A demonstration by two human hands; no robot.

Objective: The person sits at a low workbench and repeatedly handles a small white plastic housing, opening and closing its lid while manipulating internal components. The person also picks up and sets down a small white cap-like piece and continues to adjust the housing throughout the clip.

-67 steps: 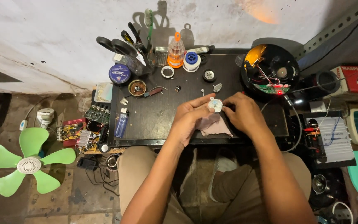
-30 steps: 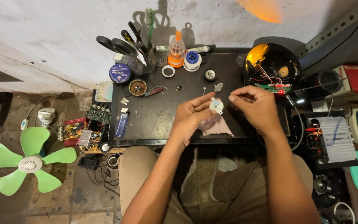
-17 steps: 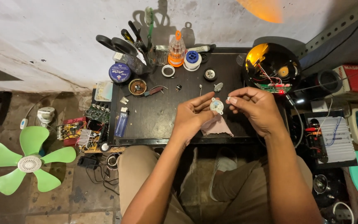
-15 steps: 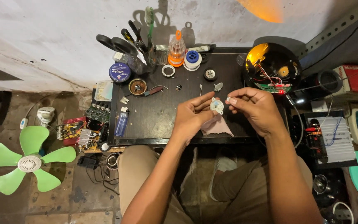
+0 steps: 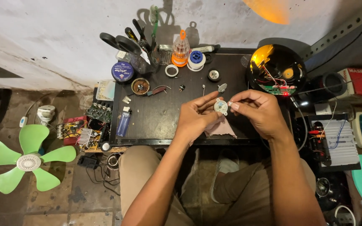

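My left hand [image 5: 197,117] pinches a small round grey-white part [image 5: 221,106] above the black work table [image 5: 156,121]. My right hand [image 5: 258,111] is at the part's right edge, thumb and forefinger pinched together against it; whether they hold something tiny I cannot tell. A pinkish cloth [image 5: 221,129] lies on the table under both hands.
Along the table's back stand a cup of scissors and tools [image 5: 141,46], an orange-capped bottle [image 5: 181,48], a blue round tin [image 5: 122,72] and small rings. An open round black housing with wiring [image 5: 277,69] sits right. A blue lighter [image 5: 123,122] lies left. A green fan blade [image 5: 26,157] rests on the floor.
My right hand lifted away from the part toward the right, then came back to its right edge with fingers pinched. My left hand kept holding the part in nearly the same spot.
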